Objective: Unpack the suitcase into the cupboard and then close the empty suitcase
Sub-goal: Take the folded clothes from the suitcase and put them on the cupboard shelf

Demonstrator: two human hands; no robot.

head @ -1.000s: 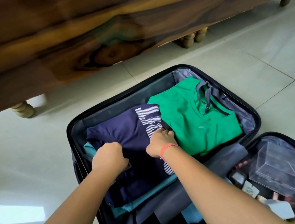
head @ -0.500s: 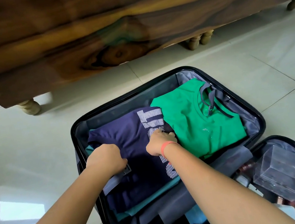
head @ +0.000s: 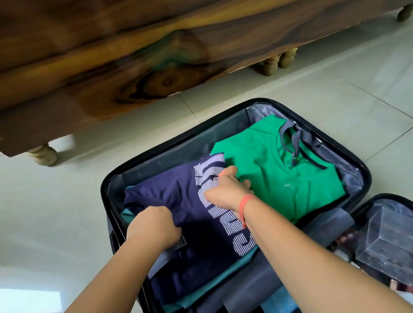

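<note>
Head view: both forearms reach forward and down into the open suitcase (head: 360, 169) on the floor, before the cupboard (head: 127, 46). The left hand (head: 154, 228) is knuckles-up, its grip grasping the navy shirt (head: 174, 197) at its left side. The right hand (head: 228, 188), palm down, pinches the same shirt's right edge, beside one green shirt (head: 271, 173). One teal garment (head: 208, 288) lies under the navy. One clear box (head: 401, 246) sits in the other half.

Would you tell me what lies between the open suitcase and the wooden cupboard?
Only bare floor tiles separate the suitcase from the cupboard, as the head view shows.
</note>
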